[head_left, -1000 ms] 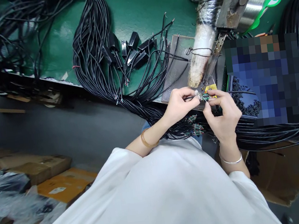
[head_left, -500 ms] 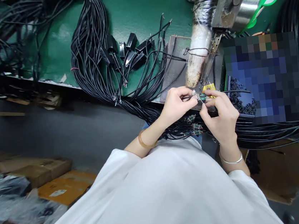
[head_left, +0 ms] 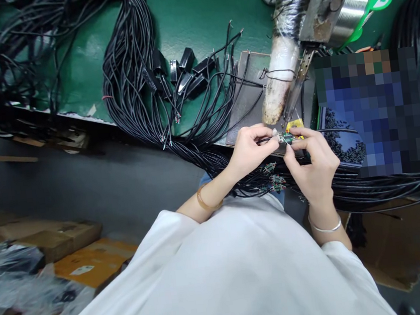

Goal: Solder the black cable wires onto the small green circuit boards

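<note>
My left hand [head_left: 251, 148] is closed in a pinch on the end of a black cable, beside a small green circuit board [head_left: 288, 138]. Thumb and fingers of my right hand [head_left: 313, 160] grip the board from its other side, where another black cable [head_left: 339, 129] runs off to the right. Thin wires show at the board's ends, partly covered by my fingertips. Just above the board are a wrapped tube with a stained, tapered end [head_left: 275, 100] and a narrow metal guide [head_left: 301, 79]. A yellow piece [head_left: 296, 126] lies behind my right fingertips.
A thick bundle of black cables [head_left: 125, 76] lies on the green bench [head_left: 193, 7]. Several black plastic housings [head_left: 186, 59] sit among cable ends. More wired boards [head_left: 276, 183] hang near my apron. A solder spool [head_left: 354, 8] stands upper right; cartons [head_left: 93, 264] are on the floor.
The whole view has shifted slightly. Both hands keep hold at the circuit board, with only small movement of the fingers.
</note>
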A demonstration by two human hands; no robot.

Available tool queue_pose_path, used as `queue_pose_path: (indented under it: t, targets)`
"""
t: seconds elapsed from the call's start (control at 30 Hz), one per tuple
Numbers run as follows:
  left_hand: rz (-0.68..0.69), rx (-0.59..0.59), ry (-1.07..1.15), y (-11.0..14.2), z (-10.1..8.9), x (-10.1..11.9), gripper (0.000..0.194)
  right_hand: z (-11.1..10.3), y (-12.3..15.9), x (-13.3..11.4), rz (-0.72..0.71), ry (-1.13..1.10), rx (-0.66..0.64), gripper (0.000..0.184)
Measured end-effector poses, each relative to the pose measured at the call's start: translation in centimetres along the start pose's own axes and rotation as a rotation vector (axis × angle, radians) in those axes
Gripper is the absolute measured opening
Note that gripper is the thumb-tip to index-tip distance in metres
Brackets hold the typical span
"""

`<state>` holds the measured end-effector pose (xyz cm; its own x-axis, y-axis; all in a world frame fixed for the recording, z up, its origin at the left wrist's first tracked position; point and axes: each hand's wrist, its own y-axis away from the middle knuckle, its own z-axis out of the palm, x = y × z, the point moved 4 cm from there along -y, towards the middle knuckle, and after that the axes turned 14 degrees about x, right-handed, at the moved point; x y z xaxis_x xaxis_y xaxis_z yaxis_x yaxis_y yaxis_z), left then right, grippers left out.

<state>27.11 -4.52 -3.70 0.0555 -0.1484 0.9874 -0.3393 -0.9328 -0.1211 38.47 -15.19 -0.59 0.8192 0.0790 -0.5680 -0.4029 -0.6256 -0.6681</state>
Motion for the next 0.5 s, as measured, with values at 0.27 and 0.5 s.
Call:
queue_pose_path:
  t: [0.27,0.5]
  targets:
    - [0.03,0.012,-0.007,-0.05,0.02,0.11,0.016,0.0,-0.08,-0.03,-0.006,0.001,0.012,0.013]
    - [0.014,0.014,-0.012,-0.25,-0.18,0.51,0.011,-0.12,-0.33,-0.33,-0.028,0.012,0.01,0.013]
